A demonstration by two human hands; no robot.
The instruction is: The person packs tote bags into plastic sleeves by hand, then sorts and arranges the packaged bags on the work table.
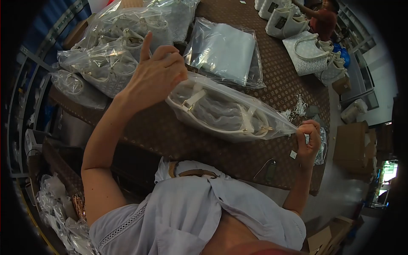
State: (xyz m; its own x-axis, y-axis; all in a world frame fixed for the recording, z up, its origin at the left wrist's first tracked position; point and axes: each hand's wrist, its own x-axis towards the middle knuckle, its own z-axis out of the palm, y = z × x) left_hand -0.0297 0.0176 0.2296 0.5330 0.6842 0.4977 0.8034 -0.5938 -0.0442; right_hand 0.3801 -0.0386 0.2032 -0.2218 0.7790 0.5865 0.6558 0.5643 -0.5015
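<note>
In front of me a white handbag (212, 121) lies inside a clear plastic bag (238, 95), its handles and gold-coloured buckles showing through. My left hand (157, 70) is at the plastic bag's left end, index finger pointing up and the other fingers curled in on the edge. At the opposite corner, my right hand (309, 138) pinches the plastic between thumb and fingers. The bag's upper edge is stretched between both hands.
Several wrapped handbags (110, 63) crowd the table's left side. Behind lies a stack of flat plastic bags (231, 53). Unwrapped white handbags (306, 53) stand at the far right, near another person (325, 21). White strings (299, 106) lie on the patterned table (148, 127). Cardboard boxes (350, 144) are on the right.
</note>
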